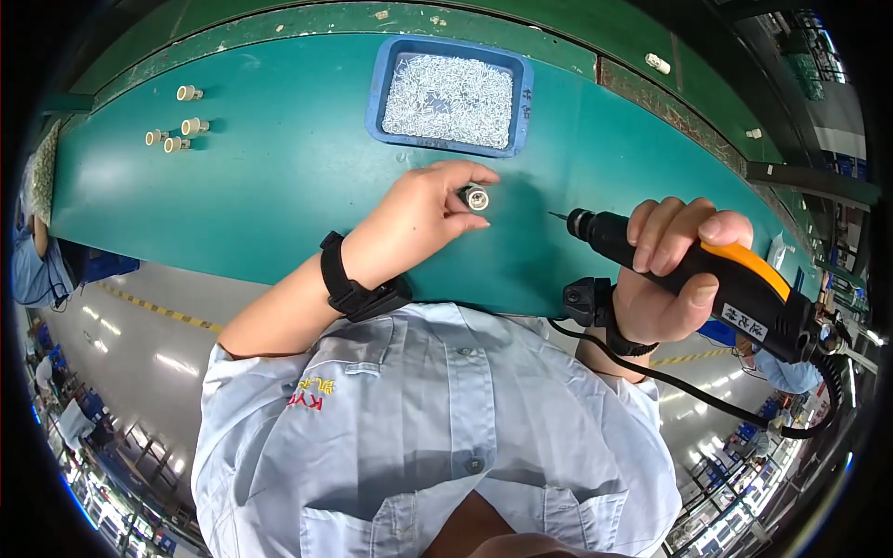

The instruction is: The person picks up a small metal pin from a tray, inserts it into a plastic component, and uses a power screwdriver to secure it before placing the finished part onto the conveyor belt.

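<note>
over table [298, 139], left hand [428, 209] pinching fitting [477, 198], right hand [662, 302] holding screwdriver [755, 296]

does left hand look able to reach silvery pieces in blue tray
Probably yes: the left hand is close and nothing visible blocks the silvery pieces in the blue tray, though that hand holds a metallic part.

Left fingers [467, 171] hold a cylinder, right fingers [673, 234] a power screwdriver [730, 284].
</note>
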Demonstrator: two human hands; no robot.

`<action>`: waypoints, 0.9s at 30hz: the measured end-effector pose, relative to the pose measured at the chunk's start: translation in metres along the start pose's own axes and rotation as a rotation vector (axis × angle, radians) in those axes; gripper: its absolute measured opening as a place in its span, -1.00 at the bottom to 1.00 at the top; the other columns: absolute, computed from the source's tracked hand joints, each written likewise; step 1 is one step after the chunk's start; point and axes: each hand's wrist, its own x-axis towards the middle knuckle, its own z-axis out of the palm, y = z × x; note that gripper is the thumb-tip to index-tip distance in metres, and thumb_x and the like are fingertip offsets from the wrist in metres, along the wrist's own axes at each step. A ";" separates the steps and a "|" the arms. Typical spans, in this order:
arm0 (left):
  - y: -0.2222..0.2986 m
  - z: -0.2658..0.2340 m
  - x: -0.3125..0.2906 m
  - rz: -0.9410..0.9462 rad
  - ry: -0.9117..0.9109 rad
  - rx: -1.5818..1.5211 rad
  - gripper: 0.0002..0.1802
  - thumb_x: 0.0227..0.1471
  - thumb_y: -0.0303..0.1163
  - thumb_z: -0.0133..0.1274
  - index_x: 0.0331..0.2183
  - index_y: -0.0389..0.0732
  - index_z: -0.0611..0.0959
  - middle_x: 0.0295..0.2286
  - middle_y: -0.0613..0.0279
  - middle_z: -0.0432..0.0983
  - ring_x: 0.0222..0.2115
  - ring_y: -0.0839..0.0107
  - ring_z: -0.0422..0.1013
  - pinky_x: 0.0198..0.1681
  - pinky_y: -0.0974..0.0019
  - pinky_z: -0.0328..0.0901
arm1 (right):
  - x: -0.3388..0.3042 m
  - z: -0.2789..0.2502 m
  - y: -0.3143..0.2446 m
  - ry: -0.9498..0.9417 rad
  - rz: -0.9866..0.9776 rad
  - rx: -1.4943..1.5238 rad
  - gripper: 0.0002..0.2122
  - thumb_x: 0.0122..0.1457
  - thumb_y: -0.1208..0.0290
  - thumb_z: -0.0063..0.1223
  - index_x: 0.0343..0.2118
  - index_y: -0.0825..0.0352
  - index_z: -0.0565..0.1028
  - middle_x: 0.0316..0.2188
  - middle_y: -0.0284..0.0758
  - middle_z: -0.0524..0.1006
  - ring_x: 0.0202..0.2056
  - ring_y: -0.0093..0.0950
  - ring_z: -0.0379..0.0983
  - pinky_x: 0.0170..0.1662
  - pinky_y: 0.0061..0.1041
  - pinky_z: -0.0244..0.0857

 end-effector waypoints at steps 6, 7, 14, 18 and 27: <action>0.022 -0.048 0.034 0.412 0.163 0.384 -0.73 -0.15 -0.52 0.22 -0.29 -0.24 0.60 -0.33 0.13 0.51 -0.55 0.35 0.44 -0.44 0.32 0.34 | 0.000 -0.002 -0.002 0.020 -0.008 -0.027 -0.55 -0.02 0.11 0.29 -0.24 0.29 0.32 -0.66 -0.42 0.35 -0.67 -0.54 0.28 -0.54 -0.53 0.21; 0.019 -0.054 0.043 0.410 0.170 0.387 -0.73 -0.15 -0.52 0.22 -0.29 -0.24 0.60 -0.33 0.13 0.51 -0.55 0.35 0.44 -0.44 0.32 0.34 | 0.000 -0.001 -0.002 0.013 -0.011 -0.022 -0.55 -0.02 0.11 0.29 -0.23 0.29 0.32 -0.66 -0.42 0.35 -0.67 -0.54 0.28 -0.53 -0.53 0.21; 0.021 -0.064 0.076 0.146 -0.119 0.685 -0.83 -0.09 -0.54 0.18 -0.34 -0.28 0.62 -0.48 0.21 0.50 -0.41 0.44 0.46 -0.35 0.40 0.35 | 0.002 -0.003 0.001 -0.023 -0.029 0.001 -0.55 0.00 0.12 0.28 -0.22 0.28 0.32 -0.66 -0.42 0.35 -0.67 -0.54 0.27 -0.53 -0.54 0.21; 0.013 -0.064 0.077 0.340 0.111 0.531 -0.88 -0.08 -0.57 0.16 -0.38 -0.31 0.60 -0.49 0.22 0.49 -0.44 0.45 0.45 -0.34 0.43 0.34 | 0.003 -0.003 0.000 -0.011 -0.011 -0.010 -0.55 0.00 0.11 0.28 -0.22 0.28 0.32 -0.65 -0.42 0.35 -0.67 -0.55 0.26 -0.53 -0.54 0.21; 0.018 -0.060 0.066 0.317 0.192 0.439 -0.93 0.00 -0.55 0.10 -0.38 -0.32 0.59 -0.44 0.22 0.49 -0.45 0.46 0.43 -0.36 0.45 0.32 | 0.011 0.002 -0.001 -0.082 -0.020 0.020 -0.53 -0.01 0.11 0.29 -0.20 0.29 0.32 -0.63 -0.41 0.36 -0.64 -0.53 0.29 -0.50 -0.52 0.23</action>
